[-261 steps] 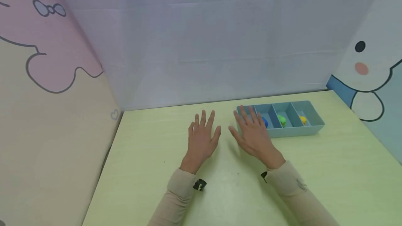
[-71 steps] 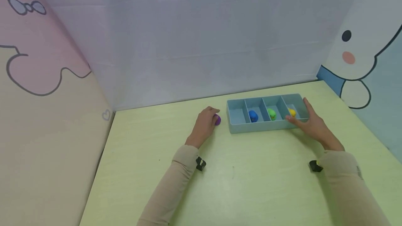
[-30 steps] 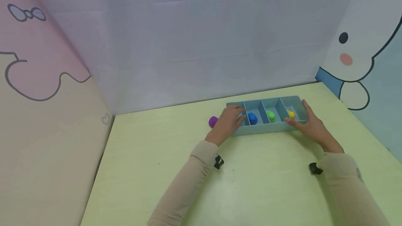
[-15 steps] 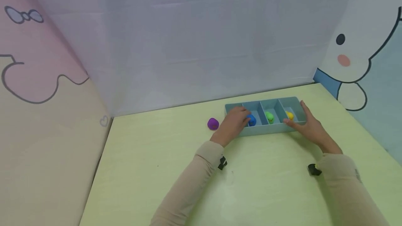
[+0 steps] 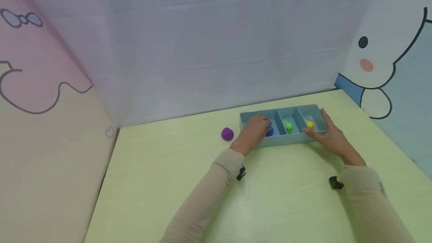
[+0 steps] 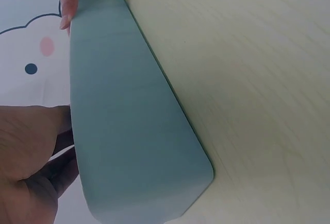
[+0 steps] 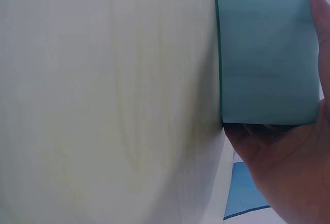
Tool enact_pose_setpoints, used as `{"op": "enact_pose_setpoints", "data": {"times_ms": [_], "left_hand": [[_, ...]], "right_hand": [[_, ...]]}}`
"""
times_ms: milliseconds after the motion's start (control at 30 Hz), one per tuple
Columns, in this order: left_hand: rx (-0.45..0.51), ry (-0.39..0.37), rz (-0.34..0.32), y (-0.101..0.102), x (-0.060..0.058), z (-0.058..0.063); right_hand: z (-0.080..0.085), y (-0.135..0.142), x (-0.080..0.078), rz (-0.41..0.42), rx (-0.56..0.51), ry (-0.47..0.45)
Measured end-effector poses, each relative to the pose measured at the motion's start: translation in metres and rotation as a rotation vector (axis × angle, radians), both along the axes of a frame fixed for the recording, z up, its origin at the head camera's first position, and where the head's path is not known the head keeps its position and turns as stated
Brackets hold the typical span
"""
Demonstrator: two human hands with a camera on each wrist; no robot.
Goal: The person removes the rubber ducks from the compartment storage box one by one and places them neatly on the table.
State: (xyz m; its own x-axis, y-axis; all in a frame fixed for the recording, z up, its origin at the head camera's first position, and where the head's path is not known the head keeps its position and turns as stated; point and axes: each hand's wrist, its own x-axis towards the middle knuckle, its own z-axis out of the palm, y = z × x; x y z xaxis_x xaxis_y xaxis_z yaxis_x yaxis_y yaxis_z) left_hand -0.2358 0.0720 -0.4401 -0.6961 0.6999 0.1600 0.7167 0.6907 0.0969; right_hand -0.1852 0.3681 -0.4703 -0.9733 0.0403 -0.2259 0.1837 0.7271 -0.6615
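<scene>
A light blue divided box (image 5: 287, 138) with four-sided compartments in a row stands on the table. My left hand (image 5: 251, 134) reaches over its left end, curled fingers at the blue toy duck (image 5: 270, 131) in the second compartment; the fingertips are partly hidden. In the left wrist view the box's front wall (image 6: 118, 90) covers those fingers. My right hand (image 5: 332, 138) grips the box's right end, thumb along the front rim, fingers round the end wall. A green toy duck (image 5: 288, 126) and a yellow toy duck (image 5: 309, 125) sit in the compartments to the right.
A round purple toy (image 5: 227, 134) lies on the pale table (image 5: 162, 198), just left of the box. A whitish cloth wall (image 5: 202, 48) rises behind the table's back edge, with cartoon-printed panels (image 5: 378, 66) at both sides.
My left hand let go of the purple toy beside the box, then moved right, over the first compartment to the blue duck. My right hand went from above the box to its right end.
</scene>
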Motion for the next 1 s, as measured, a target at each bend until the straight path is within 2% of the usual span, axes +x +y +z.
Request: {"op": "enact_pose_setpoints", "data": {"times_ms": [200, 600, 1000], "left_hand": [[-0.053, 0.02, 0.044, 0.01, -0.003, 0.005], [-0.131, -0.031, 0.109, 0.018, 0.001, 0.013], [-0.154, -0.038, 0.17, 0.026, 0.001, 0.009]], "right_hand": [[0.002, -0.001, 0.001, 0.001, -0.001, -0.004], [0.004, -0.003, 0.003, 0.0, -0.001, -0.01], [0.0, -0.001, 0.001, -0.011, -0.01, -0.007]]}}
